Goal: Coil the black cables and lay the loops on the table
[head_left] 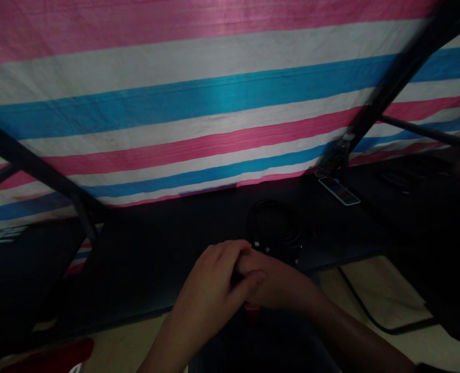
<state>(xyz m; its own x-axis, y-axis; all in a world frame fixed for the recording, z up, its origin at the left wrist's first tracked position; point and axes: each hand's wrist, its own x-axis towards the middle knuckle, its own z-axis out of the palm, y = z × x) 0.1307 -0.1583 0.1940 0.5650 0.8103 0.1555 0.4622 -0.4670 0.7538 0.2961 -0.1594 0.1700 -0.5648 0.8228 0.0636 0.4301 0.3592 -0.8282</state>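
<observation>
Head view: left hand (pixel 208 290) and right hand (pixel 278 285) are clasped together, fingers curled closed around something too dark to tell, black coiled cable (pixel 274 228) at 12 o'clock on the dark tabletop (pixel 155 259).

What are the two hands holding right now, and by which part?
It cannot be told. The left hand is folded over the right hand at the dark table's edge, near a black coiled thing; anything between the fingers is hidden.

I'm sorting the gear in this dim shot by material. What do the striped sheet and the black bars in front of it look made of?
The striped sheet looks like woven plastic tarpaulin: faint sheen, fine horizontal ribbing, flat pink, white and blue bands. The black bars seem to be painted or coated metal tubing, straight and matte, though the dim, blurred view leaves that open.
</observation>
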